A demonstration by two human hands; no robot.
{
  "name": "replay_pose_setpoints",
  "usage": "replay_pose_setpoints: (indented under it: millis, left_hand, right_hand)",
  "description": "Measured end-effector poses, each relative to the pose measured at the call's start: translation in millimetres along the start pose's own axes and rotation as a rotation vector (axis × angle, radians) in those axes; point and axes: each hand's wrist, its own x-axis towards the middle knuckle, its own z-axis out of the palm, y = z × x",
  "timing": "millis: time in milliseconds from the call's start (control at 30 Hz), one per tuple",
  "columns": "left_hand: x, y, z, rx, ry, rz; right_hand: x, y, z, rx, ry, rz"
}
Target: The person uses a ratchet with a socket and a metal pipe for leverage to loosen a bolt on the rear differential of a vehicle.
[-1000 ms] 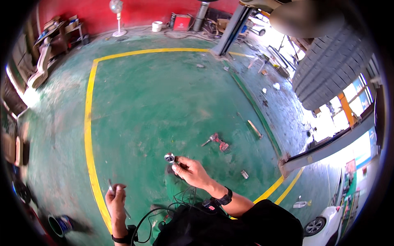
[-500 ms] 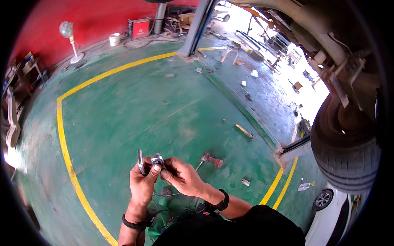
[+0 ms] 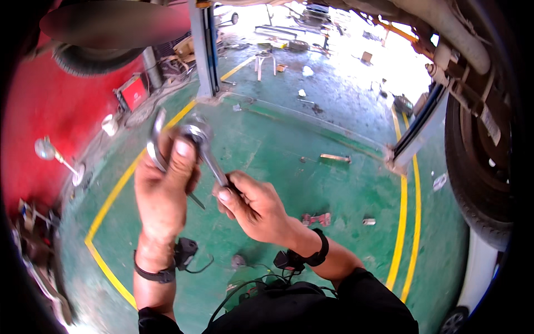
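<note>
Ratchet (image 3: 209,156) between our hands: right grip (image 3: 256,210) pinching handle, left grip (image 3: 164,195) clasping curved metal bar (image 3: 157,139), thumb at ratchet's head. Red power tool (image 3: 316,219) on floor (image 3: 267,150), right of right grip.

Silver wrench (image 3: 211,160); green floor (image 3: 267,150); yellow lines (image 3: 398,234); red wall (image 3: 33,106).

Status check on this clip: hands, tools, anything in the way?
Right hand gripping metal wrench by its handle. Left hand closed on bent metal bar, thumb by wrench's head. Red power tool on floor, apart from hands.
</note>
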Motion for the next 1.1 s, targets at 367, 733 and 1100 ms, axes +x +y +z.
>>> replay_pose_setpoints:
  millis: [367, 733, 1100]
  left_hand:
    - [167.3, 69.1, 13.2, 0.042, -0.108, 0.282]
    - [206.6, 86.3, 39.5, 0.142, -0.165, 0.408]
    - [225.2, 90.2, 36.2, 0.137, -0.130, 0.429]
  right_hand:
    - [162.4, -10.3, -13.3, 0.014, 0.380, -0.316]
    - [207.7, -15.5, -34.9, 0.107, 0.402, -0.285]
    - [258.2, -2.3, -13.2, 0.245, 0.292, -0.406]
